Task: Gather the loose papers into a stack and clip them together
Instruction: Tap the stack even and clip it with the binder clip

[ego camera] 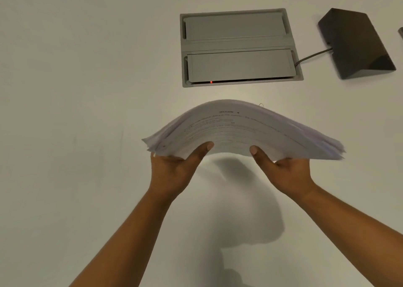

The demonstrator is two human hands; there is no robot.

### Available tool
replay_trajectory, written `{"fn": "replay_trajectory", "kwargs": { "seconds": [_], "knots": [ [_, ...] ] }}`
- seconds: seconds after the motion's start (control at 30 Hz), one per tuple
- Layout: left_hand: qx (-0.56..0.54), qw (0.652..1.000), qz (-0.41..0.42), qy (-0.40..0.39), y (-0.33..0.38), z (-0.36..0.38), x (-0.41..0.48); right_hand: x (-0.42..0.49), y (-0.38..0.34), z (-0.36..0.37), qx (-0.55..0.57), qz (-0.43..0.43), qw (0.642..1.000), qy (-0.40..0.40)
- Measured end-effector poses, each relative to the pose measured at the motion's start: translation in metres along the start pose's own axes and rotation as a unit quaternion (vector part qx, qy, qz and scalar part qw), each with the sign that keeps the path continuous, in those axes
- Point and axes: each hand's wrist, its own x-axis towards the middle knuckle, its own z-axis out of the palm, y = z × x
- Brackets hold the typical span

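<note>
A thick stack of white printed papers [237, 127] is held in the air above the white table [76, 90], bowed upward in the middle, its edges ragged at both sides. My left hand [174, 166] grips the near edge on the left, thumb on top and fingers hidden below. On the right, my right hand [285, 171] holds the near edge the same way. A small thin wire clip [261, 105] peeks out on the table just beyond the stack's far edge.
A grey recessed cable box [237, 46] with two lids and a small red light is set in the table behind the stack. A dark wedge-shaped device [355, 44] with a cable stands at the back right.
</note>
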Motion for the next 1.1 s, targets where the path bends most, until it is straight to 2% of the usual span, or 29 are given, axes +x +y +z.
{"fn": "replay_trajectory", "kwargs": {
  "seconds": [0.23,0.37,0.5,0.63,0.8,0.93,1.0,1.1],
  "knots": [
    [0.03,0.996,-0.08,-0.03,-0.042,-0.002,-0.001,-0.001,0.035,0.003,-0.047,0.068,0.995,-0.05],
    [0.022,0.991,-0.12,-0.053,-0.046,-0.008,-0.004,-0.001,0.043,-0.005,-0.076,0.046,0.995,-0.052],
    [0.004,0.972,-0.209,-0.103,-0.049,-0.01,-0.002,0.001,0.043,-0.012,-0.039,0.178,0.979,-0.095],
    [-0.11,0.962,-0.247,-0.045,-0.048,-0.007,0.015,-0.002,0.06,-0.017,0.032,0.302,0.937,-0.175],
    [-0.134,0.957,-0.255,-0.025,-0.061,-0.002,0.04,-0.009,0.079,-0.011,0.098,0.393,0.892,-0.199],
    [-0.13,0.953,-0.274,-0.011,-0.076,0.001,0.045,-0.006,0.085,-0.011,0.027,0.39,0.894,-0.217],
    [-0.126,0.951,-0.284,-0.007,-0.085,0.001,0.045,0.001,0.088,-0.013,-0.041,0.385,0.903,-0.187],
    [-0.116,0.95,-0.289,-0.009,-0.097,0.001,0.044,0.02,0.098,-0.021,-0.136,0.37,0.917,-0.066]
  ]
}}
